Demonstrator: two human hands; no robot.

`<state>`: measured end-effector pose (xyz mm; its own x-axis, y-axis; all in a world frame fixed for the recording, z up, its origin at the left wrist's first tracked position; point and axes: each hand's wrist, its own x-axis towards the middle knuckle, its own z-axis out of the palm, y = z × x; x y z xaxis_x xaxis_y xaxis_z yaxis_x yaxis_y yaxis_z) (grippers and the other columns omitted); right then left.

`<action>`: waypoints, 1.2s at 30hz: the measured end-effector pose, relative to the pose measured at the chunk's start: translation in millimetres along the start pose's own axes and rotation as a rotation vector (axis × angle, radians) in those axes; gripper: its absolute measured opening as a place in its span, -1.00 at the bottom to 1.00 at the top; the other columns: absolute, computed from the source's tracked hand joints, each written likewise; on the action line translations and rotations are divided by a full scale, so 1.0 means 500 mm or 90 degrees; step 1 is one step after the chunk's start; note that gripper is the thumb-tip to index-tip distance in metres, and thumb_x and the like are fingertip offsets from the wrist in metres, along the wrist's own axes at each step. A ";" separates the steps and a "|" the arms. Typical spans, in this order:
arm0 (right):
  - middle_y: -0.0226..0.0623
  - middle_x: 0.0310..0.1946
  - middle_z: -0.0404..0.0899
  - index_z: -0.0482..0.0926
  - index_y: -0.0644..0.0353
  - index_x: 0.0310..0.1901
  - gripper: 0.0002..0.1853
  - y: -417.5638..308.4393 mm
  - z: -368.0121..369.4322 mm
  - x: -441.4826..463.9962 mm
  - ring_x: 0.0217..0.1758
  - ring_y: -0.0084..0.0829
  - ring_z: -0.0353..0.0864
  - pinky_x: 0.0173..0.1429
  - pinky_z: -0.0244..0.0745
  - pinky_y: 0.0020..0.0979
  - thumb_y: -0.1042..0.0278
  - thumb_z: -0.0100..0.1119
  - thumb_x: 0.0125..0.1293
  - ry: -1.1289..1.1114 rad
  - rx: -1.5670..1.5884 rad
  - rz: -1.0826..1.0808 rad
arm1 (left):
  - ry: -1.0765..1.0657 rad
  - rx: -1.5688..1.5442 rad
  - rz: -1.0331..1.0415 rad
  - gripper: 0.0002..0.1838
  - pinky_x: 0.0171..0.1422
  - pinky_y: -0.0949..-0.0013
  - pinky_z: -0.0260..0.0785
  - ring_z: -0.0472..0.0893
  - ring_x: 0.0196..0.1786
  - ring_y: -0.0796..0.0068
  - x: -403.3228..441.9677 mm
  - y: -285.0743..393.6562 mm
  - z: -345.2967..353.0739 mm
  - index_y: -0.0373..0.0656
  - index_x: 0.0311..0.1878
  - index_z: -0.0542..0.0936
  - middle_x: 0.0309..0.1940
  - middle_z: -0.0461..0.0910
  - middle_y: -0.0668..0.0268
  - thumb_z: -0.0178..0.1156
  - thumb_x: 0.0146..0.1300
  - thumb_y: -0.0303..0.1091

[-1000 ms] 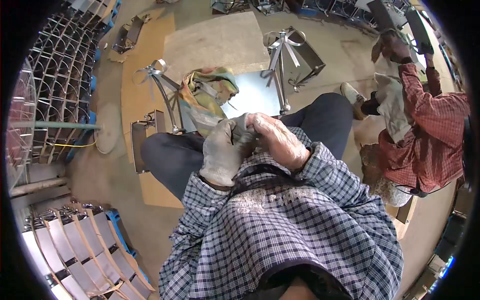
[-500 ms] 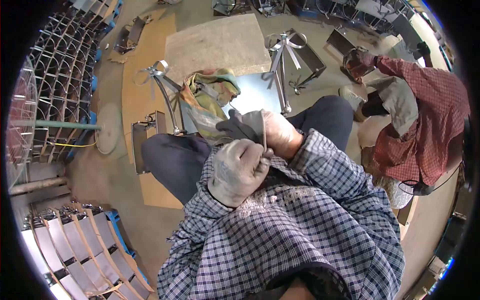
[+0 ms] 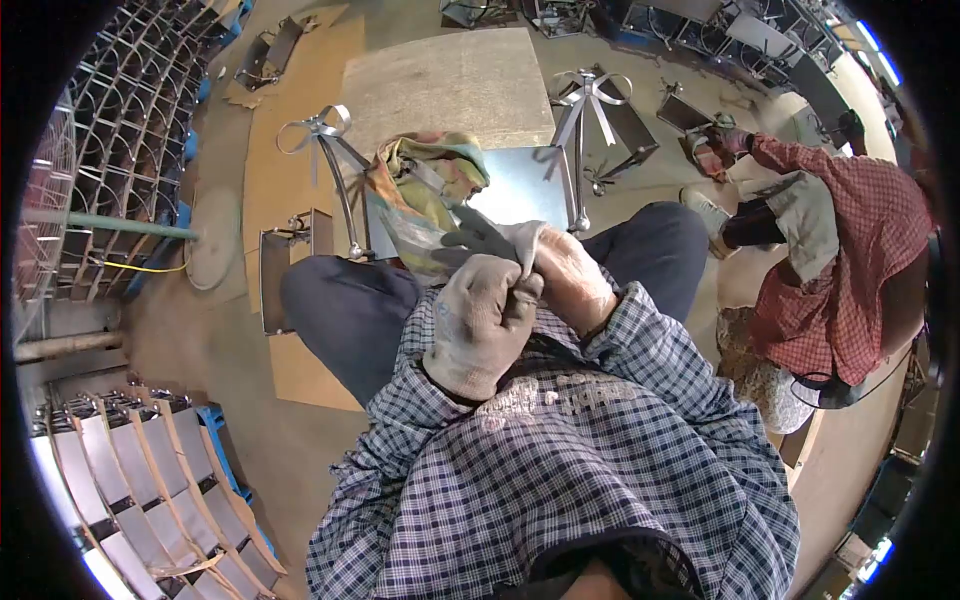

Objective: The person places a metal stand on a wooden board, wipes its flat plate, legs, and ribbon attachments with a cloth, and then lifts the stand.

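Observation:
My left hand [image 3: 482, 325], in a grey work glove, is closed with its fingers pinching the cuff of a second glove [image 3: 522, 238]. That glove is partly on my right hand [image 3: 565, 270], whose back and wrist are bare. The dark glove fingers point up and left, stretched out. Just beyond my hands lies a crumpled multicoloured cloth [image 3: 430, 190], over part of a shiny metal panel [image 3: 522, 185]. Curved metal legs with ribbon-like bows [image 3: 315, 130] rise on both sides of the panel.
A co-worker in a red checked shirt [image 3: 840, 260] bends at the right, holding a reddish cloth [image 3: 712, 155]. Metal frames [image 3: 135, 110] are stacked at the left; panels [image 3: 150, 490] stand lower left. A worn board [image 3: 445, 85] lies ahead.
My left hand has turned more upright, still gripping the cuff. My right hand has shifted slightly right, and more of its bare back shows. The co-worker's arm has moved a little.

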<state>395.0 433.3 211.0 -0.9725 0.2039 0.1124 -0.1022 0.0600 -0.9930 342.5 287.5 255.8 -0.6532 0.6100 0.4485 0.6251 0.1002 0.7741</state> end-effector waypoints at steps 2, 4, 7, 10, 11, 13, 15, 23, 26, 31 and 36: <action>-0.33 -0.10 0.59 0.59 0.26 0.01 -0.74 0.072 0.009 -0.003 -0.12 -0.51 0.56 0.00 0.53 -0.43 0.27 0.08 0.47 -0.051 0.130 0.087 | 0.021 0.056 0.029 -0.85 -0.29 0.28 0.47 0.63 -0.37 0.23 0.010 -0.003 -0.002 -0.19 -0.27 0.53 -0.36 0.59 0.19 0.35 0.18 -0.51; -0.32 -0.11 0.60 0.58 0.28 0.06 -0.74 0.068 0.024 -0.008 -0.15 -0.53 0.57 0.01 0.56 -0.43 0.36 0.13 0.44 -0.064 0.242 0.136 | 0.036 0.071 0.034 -0.85 -0.29 0.27 0.48 0.63 -0.37 0.21 0.017 -0.004 -0.004 -0.18 -0.27 0.54 -0.37 0.58 0.18 0.36 0.19 -0.50; -0.26 0.07 0.56 0.45 0.30 0.23 -0.63 0.025 0.018 -0.012 0.04 -0.46 0.56 0.18 0.52 -0.40 0.35 0.11 0.46 -0.078 0.481 0.239 | -0.030 0.129 0.139 -0.83 -0.29 0.21 0.48 0.61 -0.38 0.15 0.007 0.000 0.008 -0.17 -0.28 0.55 -0.38 0.57 0.21 0.34 0.09 -0.52; -0.18 0.36 0.40 0.26 0.32 0.40 -0.49 -0.022 0.021 0.038 0.36 -0.40 0.44 0.44 0.36 -0.35 0.27 0.00 0.54 -0.014 0.723 0.263 | -0.145 0.141 0.185 -0.77 -0.30 0.19 0.51 0.61 -0.39 0.16 0.025 0.031 -0.009 -0.17 -0.32 0.54 -0.40 0.55 0.24 0.29 -0.11 -0.55; -0.16 0.42 0.31 0.20 0.31 0.44 -0.49 0.018 0.001 0.048 0.44 -0.34 0.33 0.51 0.26 -0.32 0.29 -0.06 0.56 -0.154 0.349 0.170 | -0.180 0.143 0.189 -0.76 -0.29 0.19 0.52 0.61 -0.38 0.16 0.023 0.032 -0.010 -0.18 -0.32 0.54 -0.40 0.54 0.24 0.29 -0.13 -0.55; -0.16 0.49 0.21 0.14 0.30 0.47 -0.47 0.007 -0.020 0.062 0.53 -0.24 0.21 0.59 0.12 -0.26 0.31 -0.12 0.57 -0.210 0.101 -0.007 | -0.219 0.140 0.192 -0.76 -0.29 0.18 0.52 0.61 -0.37 0.15 0.024 0.030 -0.006 -0.19 -0.33 0.53 -0.41 0.53 0.22 0.28 -0.16 -0.54; -0.20 0.40 0.28 0.24 0.28 0.34 -0.53 -0.011 -0.014 0.074 0.47 -0.22 0.24 0.54 0.15 -0.24 0.28 -0.05 0.49 -0.095 0.032 -0.102 | -0.209 0.152 0.175 -0.77 -0.29 0.17 0.52 0.61 -0.36 0.14 0.031 0.032 -0.002 -0.19 -0.34 0.53 -0.41 0.53 0.22 0.27 -0.16 -0.55; -0.40 0.15 0.53 0.57 0.10 0.03 -0.62 0.022 0.044 0.149 0.27 -0.36 0.40 0.36 0.24 -0.23 0.11 0.20 0.23 0.231 -0.878 -0.168 | -0.125 0.203 0.142 -0.79 -0.26 0.18 0.52 0.62 -0.33 0.17 0.031 0.025 0.002 -0.13 -0.32 0.53 -0.40 0.52 0.24 0.28 -0.09 -0.51; -0.33 0.28 0.43 0.45 0.17 0.20 -0.50 -0.011 0.028 0.139 0.38 -0.36 0.33 0.42 0.18 -0.18 0.02 0.04 0.36 0.173 -0.987 -0.238 | -0.147 0.156 0.107 -0.80 -0.27 0.19 0.51 0.61 -0.33 0.20 0.032 0.022 0.005 -0.10 -0.32 0.52 -0.39 0.52 0.26 0.32 -0.04 -0.45; -0.18 0.33 0.38 0.32 0.25 0.31 -0.36 -0.068 0.007 0.113 0.41 -0.25 0.32 0.47 0.19 -0.15 -0.11 -0.08 0.42 -0.031 0.330 0.002 | -0.144 0.107 0.116 -0.81 -0.30 0.13 0.50 0.60 -0.34 0.06 0.036 0.024 0.023 -0.15 -0.31 0.54 -0.37 0.55 0.19 0.31 -0.03 -0.54; -0.03 0.38 0.34 0.20 0.33 0.43 -0.22 -0.064 0.026 0.107 0.43 -0.15 0.32 0.51 0.20 -0.12 -0.24 -0.19 0.49 -0.142 0.858 0.194 | -0.146 0.095 0.111 -0.80 -0.25 0.16 0.51 0.61 -0.29 0.16 0.035 0.026 0.022 -0.09 -0.32 0.54 -0.37 0.52 0.25 0.35 -0.02 -0.39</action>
<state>343.7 429.6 248.3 -0.9919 -0.1272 0.0065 0.1210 -0.9572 -0.2628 343.7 308.1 269.0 -0.4281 0.7873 0.4438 0.7865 0.0826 0.6121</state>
